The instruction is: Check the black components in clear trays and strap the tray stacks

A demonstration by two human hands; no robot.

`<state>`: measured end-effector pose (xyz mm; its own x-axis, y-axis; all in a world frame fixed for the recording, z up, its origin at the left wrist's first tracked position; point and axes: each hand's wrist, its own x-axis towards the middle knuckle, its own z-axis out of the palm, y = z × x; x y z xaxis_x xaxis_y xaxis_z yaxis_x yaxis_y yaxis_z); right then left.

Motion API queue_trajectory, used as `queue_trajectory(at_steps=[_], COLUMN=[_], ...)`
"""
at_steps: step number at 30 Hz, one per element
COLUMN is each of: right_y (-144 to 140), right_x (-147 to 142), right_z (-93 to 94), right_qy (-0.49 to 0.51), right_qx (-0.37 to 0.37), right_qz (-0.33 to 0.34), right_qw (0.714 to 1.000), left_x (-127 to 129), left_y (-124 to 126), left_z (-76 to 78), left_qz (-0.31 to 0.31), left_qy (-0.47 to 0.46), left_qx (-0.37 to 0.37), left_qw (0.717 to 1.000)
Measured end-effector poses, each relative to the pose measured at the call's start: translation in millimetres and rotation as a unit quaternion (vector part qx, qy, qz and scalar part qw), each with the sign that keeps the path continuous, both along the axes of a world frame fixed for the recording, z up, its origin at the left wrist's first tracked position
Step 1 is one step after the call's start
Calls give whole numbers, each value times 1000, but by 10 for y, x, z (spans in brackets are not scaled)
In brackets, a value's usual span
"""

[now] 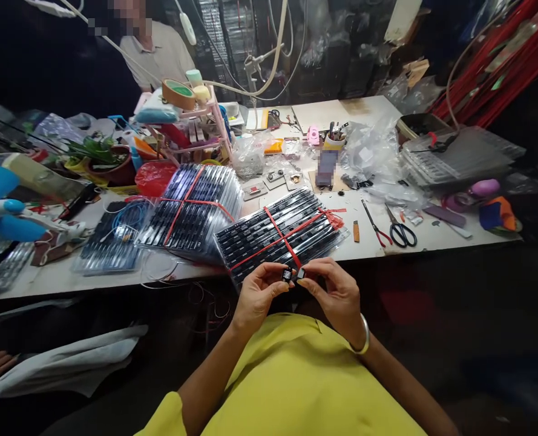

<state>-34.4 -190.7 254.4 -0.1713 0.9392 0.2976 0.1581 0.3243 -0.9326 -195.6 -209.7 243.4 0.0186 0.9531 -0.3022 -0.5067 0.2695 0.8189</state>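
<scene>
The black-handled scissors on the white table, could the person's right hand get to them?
Probably yes. The black-handled scissors lie in the open on the white table, nothing on top of them. But the right hand is pinching a small black part, so it would have to let go first.

Head-worn view, down over worktable [432, 239]

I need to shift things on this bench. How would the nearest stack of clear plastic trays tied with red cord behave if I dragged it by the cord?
The stack of clear plastic trays tied with red cord overhangs the white table edge, so it may tip toward you. Thin trays probably flex. The crossed cord should keep them bundled, though glossy plastic could slide sideways.
</scene>
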Motion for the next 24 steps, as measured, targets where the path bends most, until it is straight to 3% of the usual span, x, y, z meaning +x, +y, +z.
queue_trajectory(at_steps=[11, 24], right_y=[-116, -136], right_x=[58, 49], right_z=[-22, 10], right_qy=[-7, -3], right_qx=[33, 23], right_qz=[-12, -4], right_qw=[999, 1000], left_x=[86, 111], left_y=[58, 51], left_z=[-117, -35], left_qz=[-74, -62], left_qy=[20, 44], left_qx=[34, 95], left_qw=[996, 993])
